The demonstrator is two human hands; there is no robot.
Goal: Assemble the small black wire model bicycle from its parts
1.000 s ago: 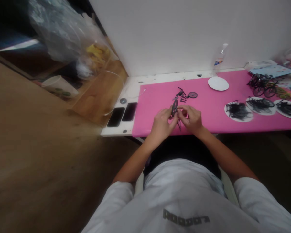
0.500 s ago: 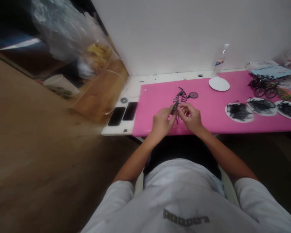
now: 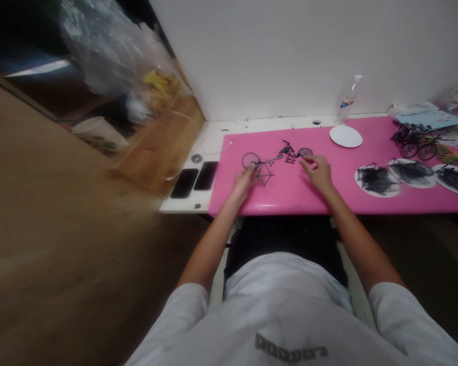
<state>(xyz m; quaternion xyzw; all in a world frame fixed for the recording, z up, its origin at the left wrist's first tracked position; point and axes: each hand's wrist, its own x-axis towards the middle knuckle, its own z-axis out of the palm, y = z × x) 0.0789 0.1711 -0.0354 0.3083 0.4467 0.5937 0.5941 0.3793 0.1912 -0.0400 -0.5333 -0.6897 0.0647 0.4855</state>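
One wheel [image 3: 250,161] looks fitted to toy-bicycle frame [image 3: 265,176], 11 o'clock, pinched in left hand [image 3: 245,181]. Handlebar part [image 3: 288,152], 12 o'clock on pink mat [image 3: 280,198], seemingly unjoined. Right hand [image 3: 319,173], 1 o'clock, fingertips nearly together beside second wheel [image 3: 306,152]; whether gripping, cannot tell.

Setting: looks like a small assembly workspace; whether in a home or a workshop, cannot tell. Evidence: white table [image 3: 179,205] against a plain wall [image 3: 275,61], pink mat [image 3: 286,201] as work surface. On it, plates [image 3: 391,191] heaped with black parts [image 3: 376,178], and a cluster of miniature bicycles [image 3: 414,142] at right. Everyday items also noted: two phones [image 3: 185,183], bottle [image 3: 347,101], plastic bag [image 3: 99,46] over wooden furniture [image 3: 160,145] at left.
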